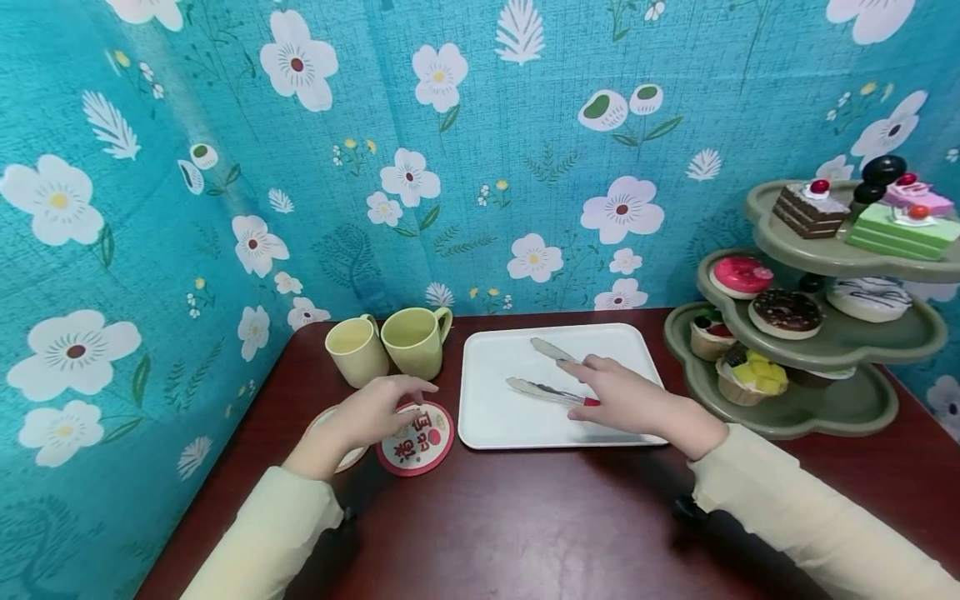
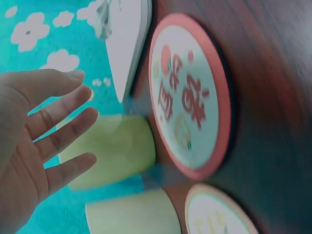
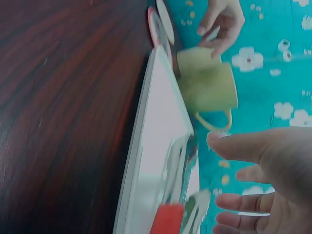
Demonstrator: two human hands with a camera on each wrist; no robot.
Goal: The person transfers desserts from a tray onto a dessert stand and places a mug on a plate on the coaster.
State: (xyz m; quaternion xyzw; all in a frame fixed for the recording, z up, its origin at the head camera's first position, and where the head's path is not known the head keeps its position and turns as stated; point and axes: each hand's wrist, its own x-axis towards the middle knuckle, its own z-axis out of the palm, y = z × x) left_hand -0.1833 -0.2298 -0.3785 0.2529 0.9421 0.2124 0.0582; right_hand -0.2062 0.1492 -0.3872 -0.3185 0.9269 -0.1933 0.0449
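Observation:
My left hand (image 1: 375, 410) hovers with straight, spread fingers (image 2: 58, 117) just above a round red-rimmed coaster (image 1: 417, 439) (image 2: 190, 97) on the dark wooden table. A second coaster (image 2: 219, 217) lies partly under that hand. My right hand (image 1: 611, 392) is over the white tray (image 1: 495, 417), above metal tongs (image 1: 536, 389) with a red end (image 3: 165, 219). In the right wrist view its fingers (image 3: 243, 146) are extended and hold nothing. Two pale green cups (image 1: 357, 350) (image 1: 415, 340) stand behind the coasters.
A three-tier green stand (image 1: 840, 408) at the right holds toy cakes, doughnuts (image 1: 786, 312) and cupcakes. Blue flowered cloth walls close in the left and back. The table's front (image 1: 525, 533) is bare wood.

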